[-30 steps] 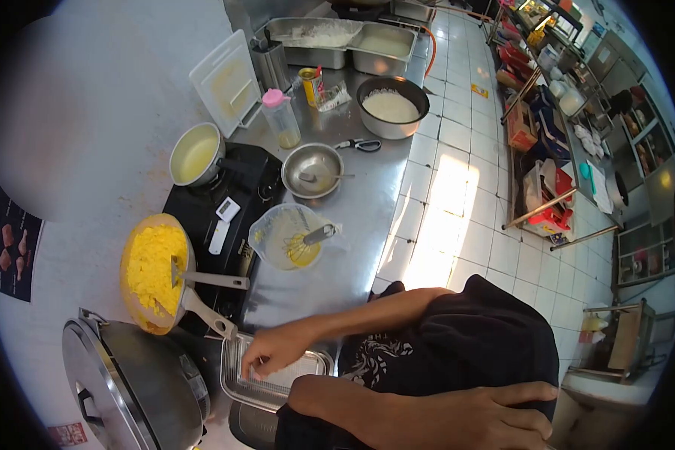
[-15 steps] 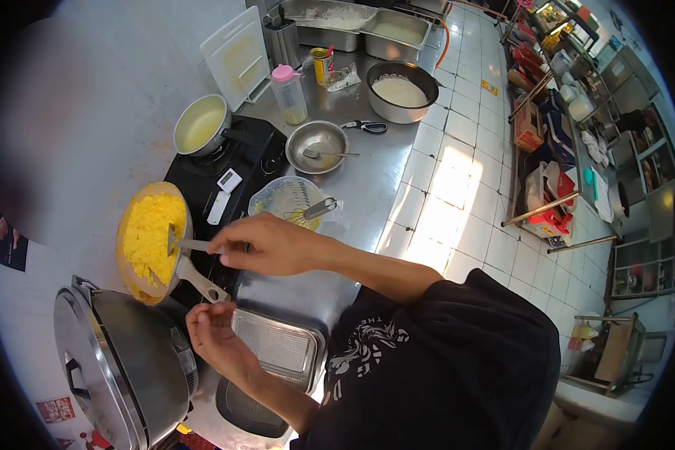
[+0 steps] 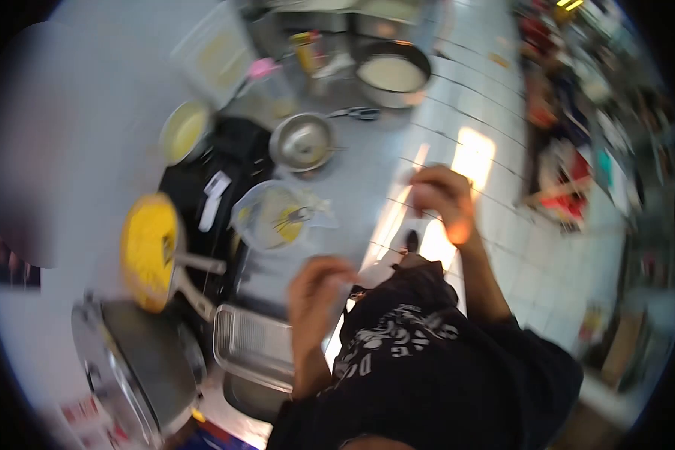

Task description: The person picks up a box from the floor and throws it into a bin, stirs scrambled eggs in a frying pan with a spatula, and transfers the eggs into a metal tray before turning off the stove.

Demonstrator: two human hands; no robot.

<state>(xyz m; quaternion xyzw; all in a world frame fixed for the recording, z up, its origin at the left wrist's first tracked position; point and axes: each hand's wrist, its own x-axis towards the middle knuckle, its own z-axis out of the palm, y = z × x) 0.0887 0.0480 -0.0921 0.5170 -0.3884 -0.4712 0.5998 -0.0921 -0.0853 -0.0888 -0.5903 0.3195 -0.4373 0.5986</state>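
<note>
- Head view: the left hand (image 3: 316,300) is above the near edge of the brushed steel counter (image 3: 356,169), fingers bent. No held item shows, but blur leaves me unable to tell whether its grip is open or closed.
- The right hand (image 3: 444,199) is raised well apart from it, seen against the white tiled floor (image 3: 536,259). Its fingers curl inward; nothing shows in them, and again the blur hides whether that grip is closed.
- Just beside the left hand is the rectangular silver metal tray with a ridged or wire insert (image 3: 217,339), its lower side over a dark tray (image 3: 249,397).
- Farther left is the frying pan with a long pale handle (image 3: 196,296), full of yellow crumbly food (image 3: 144,255). The handle points toward the person, presumably for easy reach; the spatula (image 3: 202,262) leans out on the same side, which seems to keep its handle clear of the food.
- The clear plastic jug (image 3: 247,221) is between the frying pan and the right hand, a wire whisk (image 3: 289,217) tilted inside, probably so it needs no separate spot.
- Beyond, the round steel bowl (image 3: 281,144) sits beside the black stove (image 3: 236,154), where a white digital thermometer (image 3: 216,191) lies flat.
</note>
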